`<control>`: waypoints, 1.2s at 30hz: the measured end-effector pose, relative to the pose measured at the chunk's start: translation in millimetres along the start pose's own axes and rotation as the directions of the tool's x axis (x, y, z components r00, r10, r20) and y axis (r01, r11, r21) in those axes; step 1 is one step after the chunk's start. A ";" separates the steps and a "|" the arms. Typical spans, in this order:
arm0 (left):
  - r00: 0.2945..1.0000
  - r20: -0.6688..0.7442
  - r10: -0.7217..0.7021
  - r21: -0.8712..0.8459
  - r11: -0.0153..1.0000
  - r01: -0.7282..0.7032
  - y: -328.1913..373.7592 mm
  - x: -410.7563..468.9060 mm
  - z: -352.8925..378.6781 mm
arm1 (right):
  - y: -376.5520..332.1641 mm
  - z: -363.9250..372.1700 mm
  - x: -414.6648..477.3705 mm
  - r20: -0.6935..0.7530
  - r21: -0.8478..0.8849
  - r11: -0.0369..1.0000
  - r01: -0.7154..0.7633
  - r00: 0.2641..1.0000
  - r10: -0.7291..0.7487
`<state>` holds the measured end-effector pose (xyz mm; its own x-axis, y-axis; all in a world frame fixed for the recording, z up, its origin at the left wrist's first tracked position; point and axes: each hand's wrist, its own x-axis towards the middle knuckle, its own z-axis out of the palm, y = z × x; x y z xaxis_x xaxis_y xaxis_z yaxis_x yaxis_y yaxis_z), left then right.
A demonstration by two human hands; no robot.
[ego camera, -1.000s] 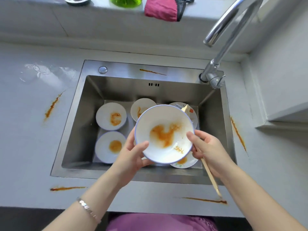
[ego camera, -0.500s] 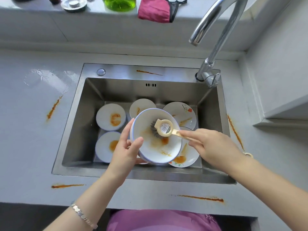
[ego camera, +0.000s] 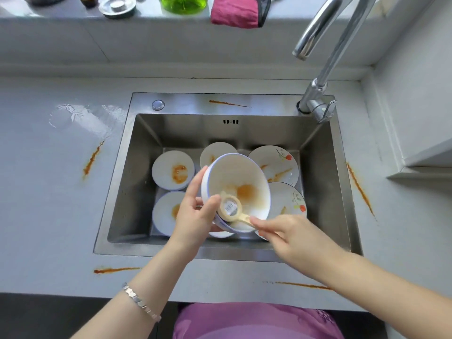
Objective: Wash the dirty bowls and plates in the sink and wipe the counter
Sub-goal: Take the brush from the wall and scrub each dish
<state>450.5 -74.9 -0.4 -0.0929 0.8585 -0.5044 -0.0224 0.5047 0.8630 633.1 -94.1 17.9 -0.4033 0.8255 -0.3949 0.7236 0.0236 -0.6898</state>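
My left hand (ego camera: 197,211) grips a white blue-rimmed bowl (ego camera: 241,177) by its left rim, tilted over the steel sink (ego camera: 127,182). Orange sauce smears its inside. My right hand (ego camera: 291,237) holds the handle of a beige dish brush (ego camera: 231,207), whose round head lies against the bowl's lower inside. Below, in the sink, sit several stained white dishes: two small plates (ego camera: 172,170) at the left, one at the back (ego camera: 215,150), and two flower-patterned plates (ego camera: 281,162) at the right.
Orange sauce streaks mark the grey counter (ego camera: 49,204) at the left, front and right, and the sink's back ledge. A chrome faucet (ego camera: 322,69) rises at the back right. On the sill stand a green bottle (ego camera: 182,3), a red cloth (ego camera: 234,11) and a metal strainer (ego camera: 117,6).
The brush went into the bowl and moved from its upper middle to its lower left, smearing the sauce. The bowl tilted further and my right hand dropped lower.
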 end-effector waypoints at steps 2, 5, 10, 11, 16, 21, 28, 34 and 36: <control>0.999 0.034 -0.027 -0.018 0.999 0.028 -0.4 -4.4 5.8 | 4.2 -6.9 17.0 -0.110 0.039 0.998 -0.052 0.992 0.056; 0.999 0.008 -0.042 -0.058 0.997 0.043 5.0 -2.4 3.8 | 17.4 -15.1 26.3 -0.151 -0.117 0.975 -0.191 0.973 0.172; 0.999 0.010 -0.054 -0.013 0.998 0.054 8.3 -1.5 1.1 | -1.6 -9.9 21.1 -0.010 0.114 0.986 -0.122 0.992 0.124; 0.998 0.029 -0.062 -0.016 0.998 0.063 8.1 -3.1 1.2 | 4.0 -16.0 26.6 -0.068 0.100 0.984 -0.150 0.985 0.157; 0.998 -0.027 -0.054 -0.013 0.998 0.054 9.7 -0.8 -2.0 | 1.3 2.0 15.3 0.027 0.100 0.984 -0.145 0.989 0.143; 0.999 -0.013 -0.049 0.008 0.999 0.050 9.9 -4.3 -3.8 | 13.0 -4.4 22.6 -0.077 0.081 0.981 -0.178 0.980 0.184; 0.999 -0.008 -0.054 0.007 0.999 0.054 10.5 -5.5 -9.7 | 11.6 -1.8 19.7 -0.076 0.016 0.992 -0.125 0.989 0.126; 0.992 0.044 -0.115 0.065 0.992 0.112 5.3 -6.4 -9.3 | -2.8 -0.8 27.7 -0.077 -0.175 0.983 0.046 0.995 -0.061; 0.992 0.032 -0.124 0.077 0.990 0.121 5.1 -7.1 -10.3 | 6.0 -15.3 37.5 -0.135 -0.461 0.887 -0.006 0.989 -0.064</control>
<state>440.8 -79.4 7.9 -0.0576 0.7918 -0.6080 0.0435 0.6104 0.7909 630.8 -54.4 8.2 -0.3695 0.8907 -0.2650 0.9027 0.2763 -0.3299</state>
